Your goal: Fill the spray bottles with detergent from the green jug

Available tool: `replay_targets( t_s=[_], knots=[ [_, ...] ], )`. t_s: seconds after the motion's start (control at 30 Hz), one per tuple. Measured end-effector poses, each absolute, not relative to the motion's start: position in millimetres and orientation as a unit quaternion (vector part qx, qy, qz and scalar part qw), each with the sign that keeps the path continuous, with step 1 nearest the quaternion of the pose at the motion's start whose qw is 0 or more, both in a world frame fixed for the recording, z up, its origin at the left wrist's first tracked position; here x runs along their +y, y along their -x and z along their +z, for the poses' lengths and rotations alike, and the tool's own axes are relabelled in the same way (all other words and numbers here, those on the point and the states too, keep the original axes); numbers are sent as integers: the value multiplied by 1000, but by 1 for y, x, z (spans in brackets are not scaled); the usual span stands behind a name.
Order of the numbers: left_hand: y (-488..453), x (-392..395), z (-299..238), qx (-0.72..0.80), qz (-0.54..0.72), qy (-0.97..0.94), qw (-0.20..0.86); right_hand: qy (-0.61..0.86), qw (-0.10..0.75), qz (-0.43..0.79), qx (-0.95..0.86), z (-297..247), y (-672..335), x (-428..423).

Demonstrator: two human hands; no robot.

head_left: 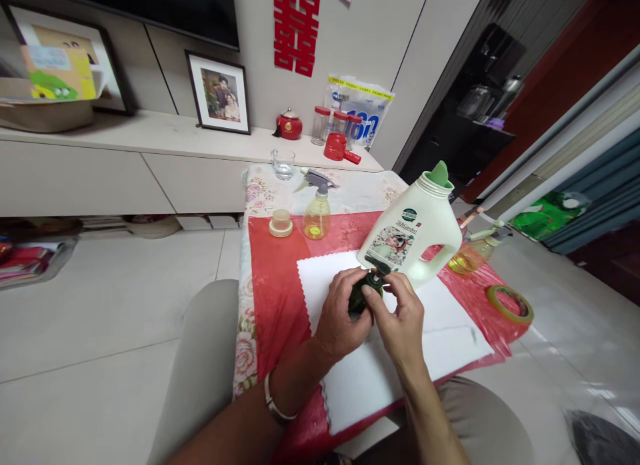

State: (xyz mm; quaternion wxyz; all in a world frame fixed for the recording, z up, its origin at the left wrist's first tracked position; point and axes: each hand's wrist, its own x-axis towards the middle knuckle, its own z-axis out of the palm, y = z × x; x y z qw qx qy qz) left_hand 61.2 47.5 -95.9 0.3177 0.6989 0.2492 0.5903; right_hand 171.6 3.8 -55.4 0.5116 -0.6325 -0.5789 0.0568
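Note:
Over the white mat (450,342), my left hand (340,315) is wrapped round a small dark green pump bottle (357,301), which stands slightly tilted. My right hand (404,318) is closed on the collar of its black pump head (379,265), thumb in front and fingers behind. Much of the bottle is hidden by my fingers. Just behind my hands stands a large cream detergent jug (415,218) with a green pouring spout (440,174) showing in its uncapped mouth. To the left are its likely cap, a pale cup-shaped lid (281,223), and a yellow spray bottle (316,218) with a grey trigger.
A second spray bottle (470,255) and a roll of tape (510,304) lie on the right of the red cloth (275,272). A glass mug (283,164) stands at the table's back. Behind it, a low cabinet (200,145) holds jars, a red scoop (336,147) and picture frames.

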Motion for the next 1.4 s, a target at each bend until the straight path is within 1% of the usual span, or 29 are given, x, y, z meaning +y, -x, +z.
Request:
replay_targets(
  t_s=[0.27, 0.7, 1.07, 1.2, 1.3, 1.4],
  knots=[
    [-61, 48, -96, 251, 586, -704, 313, 644, 528, 29, -552, -56, -169, 8],
    [-62, 47, -95, 254, 586, -702, 315, 649, 509, 17, -565, -57, -168, 7],
    [-61, 48, -96, 244, 590, -700, 321, 651, 515, -8, -557, -57, -167, 10],
    [-59, 47, -96, 229, 590, -693, 344, 652, 515, -5, -557, -57, -168, 9],
    [-55, 48, -96, 210, 581, -686, 385, 648, 514, 7, -562, -55, -170, 8],
    [-53, 50, -97, 232, 564, -667, 428, 645, 512, 26, -567, -51, -176, 7]
  ],
)
